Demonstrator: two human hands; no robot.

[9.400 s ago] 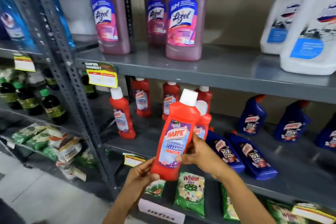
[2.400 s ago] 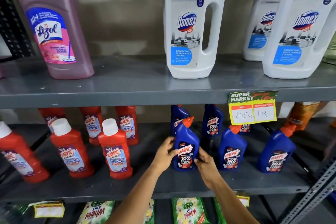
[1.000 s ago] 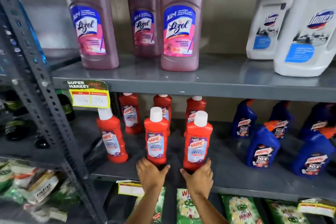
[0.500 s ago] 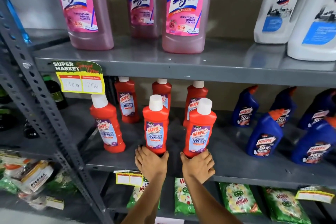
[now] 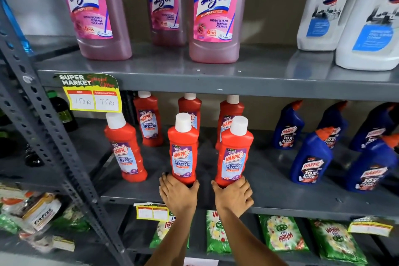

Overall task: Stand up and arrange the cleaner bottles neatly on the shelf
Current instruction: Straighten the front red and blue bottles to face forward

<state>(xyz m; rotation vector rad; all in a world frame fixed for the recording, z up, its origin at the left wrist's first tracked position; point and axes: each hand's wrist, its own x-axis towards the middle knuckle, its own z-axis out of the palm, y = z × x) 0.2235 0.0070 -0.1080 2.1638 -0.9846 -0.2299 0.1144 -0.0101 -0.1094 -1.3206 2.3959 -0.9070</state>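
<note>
My left hand (image 5: 178,193) cups the base of one upright red cleaner bottle (image 5: 183,151) and my right hand (image 5: 234,195) cups another (image 5: 234,153), both near the middle shelf's (image 5: 280,198) front edge. I should slide them gently, keeping labels forward and bases flat.

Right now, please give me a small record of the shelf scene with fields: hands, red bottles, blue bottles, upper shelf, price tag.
left hand: at base of front middle red bottle
right hand: at base of front right red bottle
red bottles: six, all upright, two rows of three
blue bottles: upright, on the right, same shelf
upper shelf: pink Lizol bottles, white Domex jugs
price tag: reads 150 Rs, 75 Rs
</note>
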